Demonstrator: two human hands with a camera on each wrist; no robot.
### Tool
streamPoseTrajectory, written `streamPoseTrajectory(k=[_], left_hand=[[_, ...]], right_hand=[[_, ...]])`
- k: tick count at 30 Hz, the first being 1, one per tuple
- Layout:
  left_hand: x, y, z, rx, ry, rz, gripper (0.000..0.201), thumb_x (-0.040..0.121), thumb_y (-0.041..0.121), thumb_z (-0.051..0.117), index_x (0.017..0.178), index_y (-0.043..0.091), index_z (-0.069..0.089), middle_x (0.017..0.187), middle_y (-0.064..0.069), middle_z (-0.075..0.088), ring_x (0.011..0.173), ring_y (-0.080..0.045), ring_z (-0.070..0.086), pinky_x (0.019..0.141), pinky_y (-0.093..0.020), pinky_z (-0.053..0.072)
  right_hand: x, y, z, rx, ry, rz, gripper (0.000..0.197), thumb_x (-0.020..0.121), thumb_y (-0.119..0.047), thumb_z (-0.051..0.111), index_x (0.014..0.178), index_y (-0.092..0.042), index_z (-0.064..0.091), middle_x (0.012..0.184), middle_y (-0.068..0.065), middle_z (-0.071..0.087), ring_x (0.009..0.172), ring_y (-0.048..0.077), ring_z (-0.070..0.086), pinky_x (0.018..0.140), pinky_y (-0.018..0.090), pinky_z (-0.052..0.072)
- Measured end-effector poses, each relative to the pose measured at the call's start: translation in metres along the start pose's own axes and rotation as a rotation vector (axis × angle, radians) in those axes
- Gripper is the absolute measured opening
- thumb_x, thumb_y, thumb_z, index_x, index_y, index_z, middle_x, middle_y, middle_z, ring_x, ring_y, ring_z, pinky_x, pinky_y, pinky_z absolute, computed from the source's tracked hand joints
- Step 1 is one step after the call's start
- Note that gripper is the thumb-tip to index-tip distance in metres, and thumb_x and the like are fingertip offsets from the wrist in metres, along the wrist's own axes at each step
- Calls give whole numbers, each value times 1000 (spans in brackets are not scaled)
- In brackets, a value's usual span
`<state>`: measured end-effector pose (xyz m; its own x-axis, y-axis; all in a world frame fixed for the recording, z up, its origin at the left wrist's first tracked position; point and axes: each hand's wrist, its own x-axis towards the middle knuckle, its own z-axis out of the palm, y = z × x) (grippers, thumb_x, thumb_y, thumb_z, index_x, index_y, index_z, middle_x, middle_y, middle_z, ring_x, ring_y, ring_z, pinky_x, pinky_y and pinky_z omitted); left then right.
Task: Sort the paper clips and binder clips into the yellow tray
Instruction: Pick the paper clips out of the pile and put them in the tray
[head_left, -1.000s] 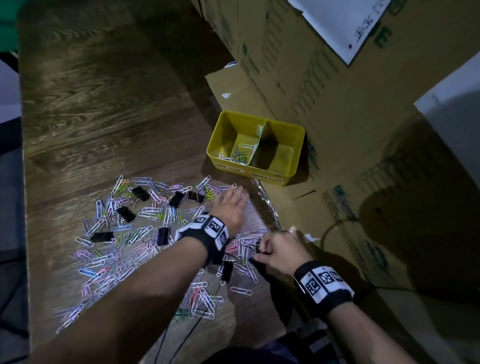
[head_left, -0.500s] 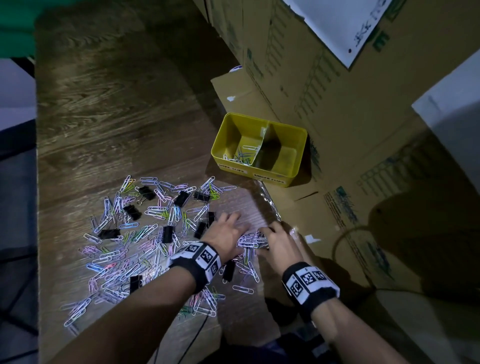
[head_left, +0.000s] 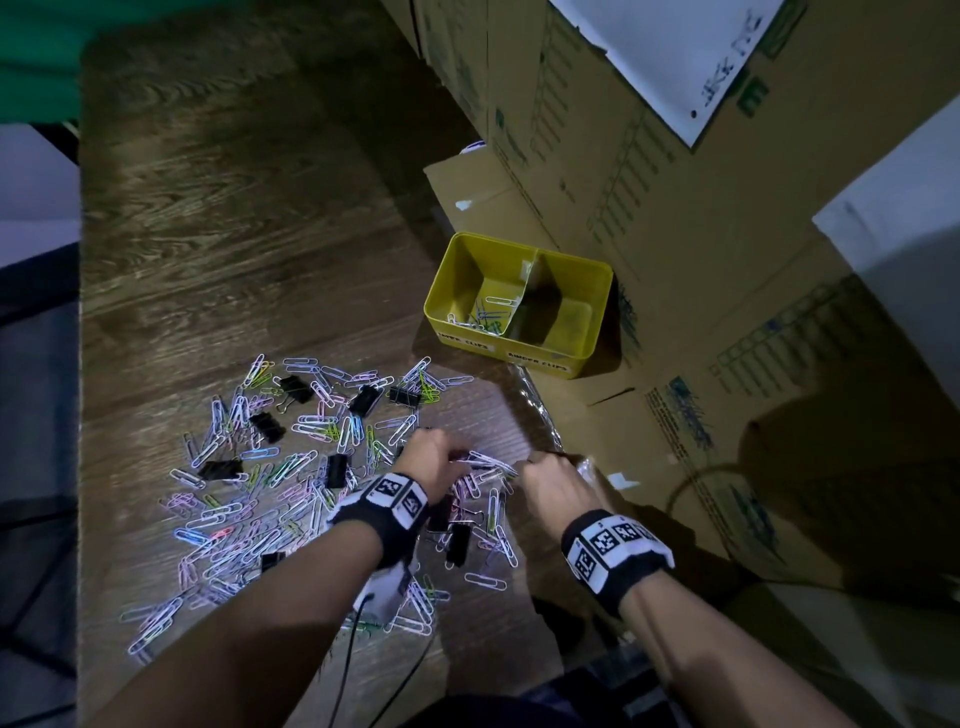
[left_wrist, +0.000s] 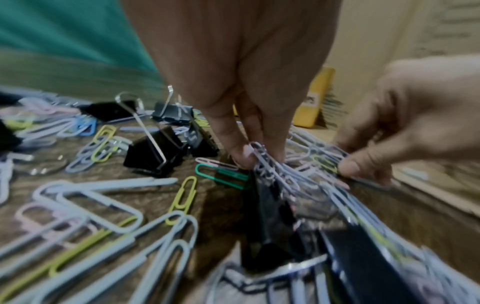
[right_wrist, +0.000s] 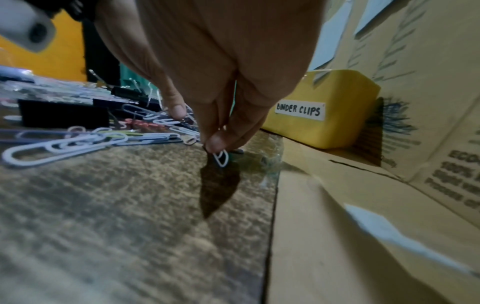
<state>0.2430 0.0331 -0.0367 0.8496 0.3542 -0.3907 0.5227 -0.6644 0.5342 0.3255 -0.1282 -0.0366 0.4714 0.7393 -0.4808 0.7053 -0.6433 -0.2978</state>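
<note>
Both hands (head_left: 550, 480) beside table edge (head_left: 540, 410); cardboard boxes (head_left: 727, 291) adjacent

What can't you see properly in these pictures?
- Left label on the yellow tray: too small and blurry to read in the head view.
- Right compartment's floor: shadowed in the head view, contents unclear.
- How many paper clips the left hand pinches: blurred bunch in the left wrist view.
- Clip in the right hand: mostly hidden by fingertips in the right wrist view.

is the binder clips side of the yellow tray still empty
Empty as far as shows: in the head view the yellow tray has a bare right compartment, and paper clips lie only in the left one. Part is shadowed.
</note>
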Motion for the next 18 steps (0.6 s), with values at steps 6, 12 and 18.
streamPoseTrajectory(k=[6, 12, 18], left_hand=[[-3, -6, -15, -307, 2, -195, 23, 79, 14, 71, 102, 14, 70, 95, 0, 70, 77, -9, 62, 77, -22, 49], [-11, -14, -37, -781, 35, -288, 22, 76, 5, 70, 97, 9, 70, 91, -8, 73, 86, -23, 69, 86, -35, 54], [-2, 11, -88, -1083, 53, -184, 19, 76, -7, 64, 93, 1, 68, 79, -9, 74, 70, -17, 70, 69, -27, 57]], right_hand=[[-6, 7, -7, 202, 73, 59, 21, 93, -1, 51, 108, -6, 64, 105, 10, 63, 77, 20, 59, 66, 23, 44], [-19, 16, -10, 471, 335, -40, 23, 93, -20, 59, 112, -10, 67, 105, 2, 67, 87, 13, 60, 81, 20, 46], [-28, 13, -27, 764, 497, -4, 27, 87, -21, 65, 110, -7, 68, 102, 2, 68, 79, 7, 67, 75, 26, 58]])
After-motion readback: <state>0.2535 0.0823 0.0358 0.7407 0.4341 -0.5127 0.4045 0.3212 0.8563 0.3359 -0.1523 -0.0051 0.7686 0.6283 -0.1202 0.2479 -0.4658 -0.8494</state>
